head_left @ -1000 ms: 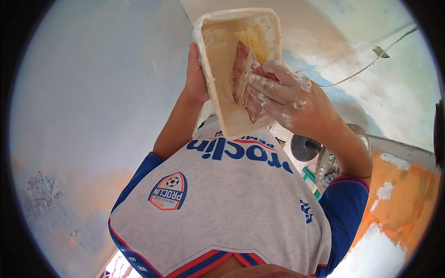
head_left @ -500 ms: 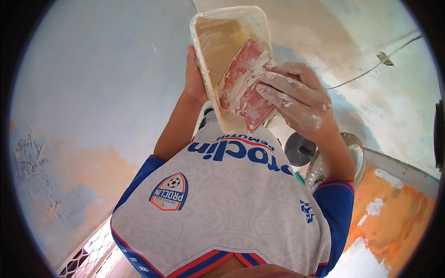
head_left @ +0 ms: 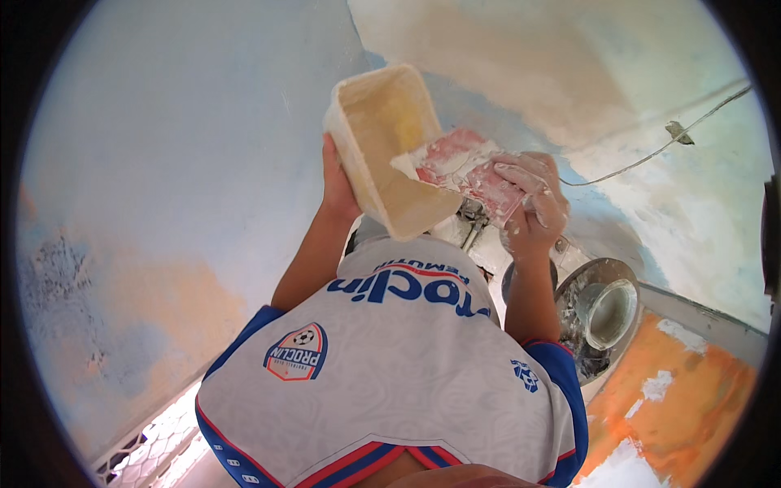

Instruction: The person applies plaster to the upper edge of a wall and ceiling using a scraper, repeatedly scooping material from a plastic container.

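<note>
- Right hand (head_left: 533,203): coated in white filler, fingers clenched round the handle end of a wide flat scraper blade smeared pink and white (head_left: 460,167). The blade's far edge reaches over the rim of the tub.
- Left hand (head_left: 338,183): grasping from below and behind a rectangular cream plastic tub (head_left: 390,146), tilted so that its open mouth faces the blade. The tub's inner walls show a thin yellowish film; how much filler is left inside cannot be told.
- Step in hand, as judged: loading the blade with filler from the tub, the blade just at the rim.
- Next move, as judged: calls for a level blade so that the load does not slide off, and a steady tub while the right hand draws away toward the wall.
- Wall (head_left: 163,163): pale blue with worn orange patches to the left; above and to the right, a broad whitish skim patch (head_left: 521,65), crossed by a thin grey cable (head_left: 651,154).
- Below, near the right forearm: a round grey bucket (head_left: 606,313), spattered, on an orange floor (head_left: 691,398) with white splashes.
- White sports shirt with blue and red trim (head_left: 390,374) fills the lower middle.
- Against half a second ago: the tub has swung leftward and tipped further; the blade, then lying inside the tub, now sits at its right rim, with the right hand lower and further right.
</note>
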Demonstrator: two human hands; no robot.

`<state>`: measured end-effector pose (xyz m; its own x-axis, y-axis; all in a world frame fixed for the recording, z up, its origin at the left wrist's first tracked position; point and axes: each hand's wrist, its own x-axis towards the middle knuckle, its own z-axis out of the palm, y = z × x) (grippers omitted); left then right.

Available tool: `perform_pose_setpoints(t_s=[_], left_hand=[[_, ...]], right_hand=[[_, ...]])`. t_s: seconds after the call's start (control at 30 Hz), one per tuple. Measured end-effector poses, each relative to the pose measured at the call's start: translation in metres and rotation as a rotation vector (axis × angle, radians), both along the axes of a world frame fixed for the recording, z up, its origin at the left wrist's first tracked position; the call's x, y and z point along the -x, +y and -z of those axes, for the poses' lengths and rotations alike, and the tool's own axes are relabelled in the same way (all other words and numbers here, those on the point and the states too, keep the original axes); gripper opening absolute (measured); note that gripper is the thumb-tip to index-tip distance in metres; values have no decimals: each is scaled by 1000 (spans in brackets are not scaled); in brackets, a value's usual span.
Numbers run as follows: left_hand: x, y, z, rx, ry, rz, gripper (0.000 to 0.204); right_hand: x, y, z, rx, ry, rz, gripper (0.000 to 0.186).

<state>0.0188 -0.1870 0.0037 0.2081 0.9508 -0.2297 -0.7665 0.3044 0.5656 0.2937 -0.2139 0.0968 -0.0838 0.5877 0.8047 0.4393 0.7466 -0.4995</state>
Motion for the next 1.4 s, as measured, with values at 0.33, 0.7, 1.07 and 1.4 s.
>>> perform_pose_setpoints(t_s=[0.33,0.7,1.07,1.4], left_hand=[[59,19,24,95,21,-56,81],[147,69,23,47,284,-39,76],[176,89,35,136,281,8,74],[182,98,51,89,207,64,75]], right_hand=[[23,34,96,400,280,236,10],[14,162,298,504,2,710,18],[13,238,311,415,-313,1017,13],[30,227,318,327,-262,784,13]])
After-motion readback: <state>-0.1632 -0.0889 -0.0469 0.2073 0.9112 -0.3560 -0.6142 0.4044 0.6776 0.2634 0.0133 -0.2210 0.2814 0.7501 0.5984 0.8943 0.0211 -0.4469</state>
